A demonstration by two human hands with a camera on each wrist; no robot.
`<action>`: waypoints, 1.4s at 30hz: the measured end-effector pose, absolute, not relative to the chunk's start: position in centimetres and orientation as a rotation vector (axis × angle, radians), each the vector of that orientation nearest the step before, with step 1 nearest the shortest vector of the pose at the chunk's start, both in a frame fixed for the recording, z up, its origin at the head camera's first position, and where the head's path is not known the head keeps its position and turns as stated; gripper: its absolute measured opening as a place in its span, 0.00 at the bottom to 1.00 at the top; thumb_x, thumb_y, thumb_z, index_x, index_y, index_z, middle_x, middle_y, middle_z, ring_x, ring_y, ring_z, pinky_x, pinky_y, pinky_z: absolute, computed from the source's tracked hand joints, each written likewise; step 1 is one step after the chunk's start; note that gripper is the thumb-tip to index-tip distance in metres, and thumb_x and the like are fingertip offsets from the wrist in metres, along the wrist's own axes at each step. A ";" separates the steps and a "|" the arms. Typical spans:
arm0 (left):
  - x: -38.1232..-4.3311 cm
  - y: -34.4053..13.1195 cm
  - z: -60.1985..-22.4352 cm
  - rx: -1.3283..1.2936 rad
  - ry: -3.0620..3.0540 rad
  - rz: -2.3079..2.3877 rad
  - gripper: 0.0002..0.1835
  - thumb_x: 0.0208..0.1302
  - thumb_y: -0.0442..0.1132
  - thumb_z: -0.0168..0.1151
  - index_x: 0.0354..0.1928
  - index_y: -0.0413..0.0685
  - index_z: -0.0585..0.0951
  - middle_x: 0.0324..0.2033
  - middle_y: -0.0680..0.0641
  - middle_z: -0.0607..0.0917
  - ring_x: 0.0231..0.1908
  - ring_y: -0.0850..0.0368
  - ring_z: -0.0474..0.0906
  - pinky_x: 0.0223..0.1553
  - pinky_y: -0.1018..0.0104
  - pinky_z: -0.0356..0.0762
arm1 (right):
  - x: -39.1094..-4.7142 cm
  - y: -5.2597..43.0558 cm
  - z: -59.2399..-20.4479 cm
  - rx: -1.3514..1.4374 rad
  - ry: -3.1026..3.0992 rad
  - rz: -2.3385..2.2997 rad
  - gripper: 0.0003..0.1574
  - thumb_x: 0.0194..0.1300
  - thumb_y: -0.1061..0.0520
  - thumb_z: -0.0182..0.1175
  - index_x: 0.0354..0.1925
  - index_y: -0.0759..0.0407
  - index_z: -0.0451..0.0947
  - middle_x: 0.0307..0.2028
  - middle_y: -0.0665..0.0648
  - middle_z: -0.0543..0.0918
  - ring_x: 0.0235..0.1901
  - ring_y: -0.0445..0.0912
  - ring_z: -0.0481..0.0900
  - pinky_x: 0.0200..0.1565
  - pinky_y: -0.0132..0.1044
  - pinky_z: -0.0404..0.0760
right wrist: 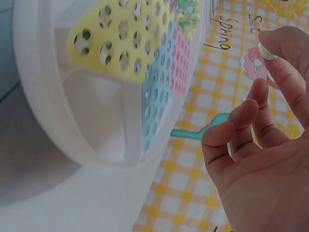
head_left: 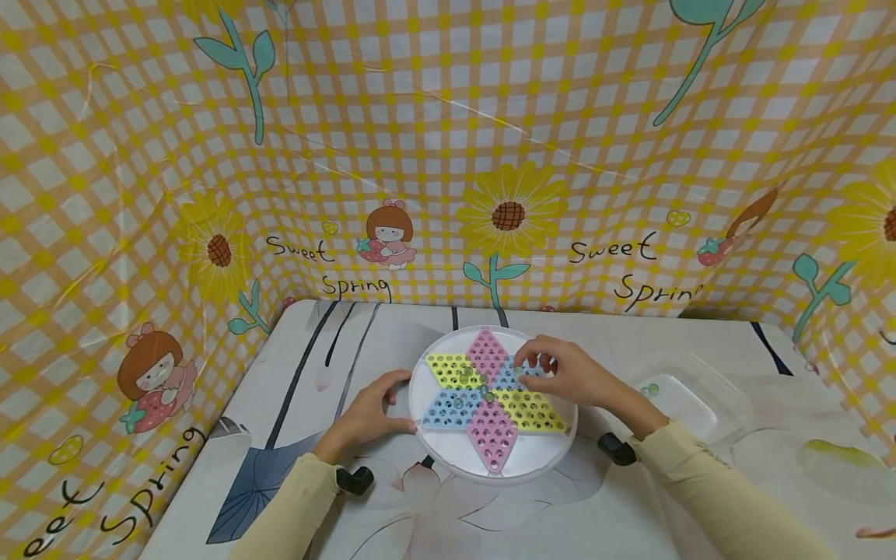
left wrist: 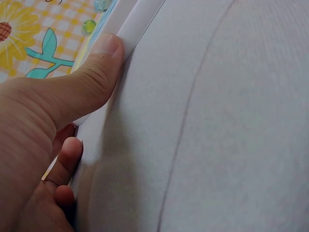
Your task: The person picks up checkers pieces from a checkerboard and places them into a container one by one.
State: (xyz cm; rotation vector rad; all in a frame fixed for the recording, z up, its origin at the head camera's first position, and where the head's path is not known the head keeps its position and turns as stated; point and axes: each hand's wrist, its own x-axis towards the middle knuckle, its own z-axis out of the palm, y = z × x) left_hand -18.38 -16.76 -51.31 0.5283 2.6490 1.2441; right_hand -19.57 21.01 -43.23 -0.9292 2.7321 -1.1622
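Here the right hand is pinching a small marble narrowly between thumb and finger, the others curving loosely. It's hovering over the far-right blue section of the round star board, and the right wrist camera is showing the marble apart from the holes. Being round, it's offering no long axis. The right hand is sitting nearer that section; opposite, the left hand is holding the board's left rim. A cluster of marbles is resting near the star's centre, left of the pinch.
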 end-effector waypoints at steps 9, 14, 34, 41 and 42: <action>-18.4 -16.8 -51.3 0.566 2.660 1.247 0.47 0.49 0.42 0.84 0.72 0.50 0.71 0.42 0.48 0.75 0.42 0.54 0.69 0.42 0.62 0.67 | -19.1 23.3 -42.5 -0.793 2.810 -1.145 0.13 0.63 0.59 0.73 0.45 0.50 0.82 0.36 0.54 0.77 0.35 0.51 0.73 0.34 0.36 0.73; -18.3 -16.7 -51.3 0.555 2.659 1.242 0.47 0.49 0.42 0.84 0.72 0.51 0.71 0.42 0.48 0.75 0.42 0.54 0.69 0.43 0.62 0.67 | -18.7 25.0 -41.9 -0.740 2.861 -1.130 0.13 0.63 0.58 0.73 0.45 0.49 0.82 0.36 0.53 0.77 0.35 0.48 0.72 0.34 0.35 0.74; -18.4 -16.8 -51.4 0.565 2.649 1.238 0.48 0.49 0.42 0.84 0.72 0.49 0.71 0.47 0.48 0.77 0.43 0.54 0.70 0.44 0.62 0.68 | -17.2 31.6 -41.6 -0.670 3.033 -1.126 0.12 0.64 0.58 0.73 0.45 0.48 0.83 0.35 0.52 0.76 0.32 0.46 0.70 0.30 0.32 0.71; -18.5 -16.9 -51.4 0.572 2.645 1.245 0.48 0.49 0.42 0.84 0.72 0.50 0.70 0.47 0.48 0.77 0.43 0.54 0.69 0.44 0.62 0.68 | -16.5 34.4 -42.3 -0.643 3.053 -1.157 0.12 0.65 0.60 0.71 0.45 0.48 0.82 0.35 0.52 0.76 0.29 0.43 0.70 0.29 0.33 0.70; -18.5 -16.9 -51.5 0.567 2.647 1.244 0.48 0.49 0.42 0.84 0.72 0.50 0.70 0.46 0.48 0.77 0.43 0.54 0.69 0.44 0.62 0.68 | -16.4 34.8 -42.4 -0.646 3.054 -1.163 0.12 0.65 0.60 0.71 0.45 0.48 0.82 0.35 0.52 0.76 0.28 0.43 0.70 0.29 0.33 0.69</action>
